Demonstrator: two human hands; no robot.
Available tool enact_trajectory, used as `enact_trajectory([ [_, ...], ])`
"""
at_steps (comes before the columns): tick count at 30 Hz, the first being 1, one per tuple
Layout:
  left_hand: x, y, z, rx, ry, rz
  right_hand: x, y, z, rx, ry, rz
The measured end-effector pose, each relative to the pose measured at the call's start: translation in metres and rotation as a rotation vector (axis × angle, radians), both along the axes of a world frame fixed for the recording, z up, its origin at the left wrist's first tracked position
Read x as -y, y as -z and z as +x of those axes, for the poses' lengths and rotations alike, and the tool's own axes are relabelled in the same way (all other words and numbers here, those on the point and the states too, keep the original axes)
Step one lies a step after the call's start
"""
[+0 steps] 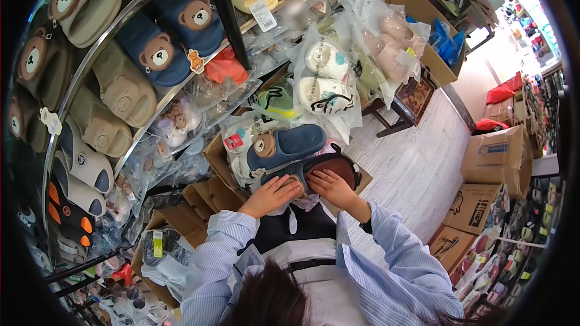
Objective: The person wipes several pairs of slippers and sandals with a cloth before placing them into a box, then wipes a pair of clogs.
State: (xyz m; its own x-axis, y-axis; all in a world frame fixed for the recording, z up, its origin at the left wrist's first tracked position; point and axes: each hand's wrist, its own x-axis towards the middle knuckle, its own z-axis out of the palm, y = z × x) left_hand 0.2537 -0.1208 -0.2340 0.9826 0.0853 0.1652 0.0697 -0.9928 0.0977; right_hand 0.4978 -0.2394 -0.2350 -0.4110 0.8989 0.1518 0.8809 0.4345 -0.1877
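A dark slipper (pixel 343 171) with a brown inside and a round brown patch on its front lies across my lap. My left hand (pixel 270 197) rests over its patched end, the fingers curled onto it. On the slipper's near edge, my right hand (pixel 331 189) grips with fingers over the rim and the thumb out of sight. Just beyond lies a navy slide slipper (pixel 300 145) with a bear face, touching no hand. Under it are bagged white slippers (pixel 239 160), partly covered, in a cardboard box.
Shelves on the left carry bear slides (pixel 162 51) and other pairs. Bagged white clogs (pixel 326 78) and pink footwear (pixel 396 45) are piled ahead, by an open carton (pixel 444 63). A small stool (pixel 417 98) and stacked cartons (pixel 498 157) stand on the right.
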Motion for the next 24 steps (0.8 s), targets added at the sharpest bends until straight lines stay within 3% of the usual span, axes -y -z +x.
enact_trajectory([
  [5,0.003,0.005,0.004,0.026,-0.005,0.003,0.006,0.004,0.022,0.129,0.023,-0.073],
  [9,0.002,-0.001,0.004,0.049,-0.020,-0.053,0.016,-0.003,0.054,0.139,0.273,-0.051],
  [13,0.003,-0.003,0.002,0.041,-0.019,-0.100,0.005,-0.020,0.022,0.055,0.267,0.008],
  [15,0.003,0.000,0.000,0.018,-0.025,-0.101,-0.003,-0.022,-0.001,-0.001,0.093,-0.068],
  [17,0.004,-0.001,-0.003,-0.005,-0.042,-0.099,0.001,-0.002,-0.007,0.000,0.115,-0.079],
  [24,0.004,-0.010,-0.002,-0.066,-0.062,-0.195,0.009,-0.007,0.052,-0.020,0.337,0.025],
])
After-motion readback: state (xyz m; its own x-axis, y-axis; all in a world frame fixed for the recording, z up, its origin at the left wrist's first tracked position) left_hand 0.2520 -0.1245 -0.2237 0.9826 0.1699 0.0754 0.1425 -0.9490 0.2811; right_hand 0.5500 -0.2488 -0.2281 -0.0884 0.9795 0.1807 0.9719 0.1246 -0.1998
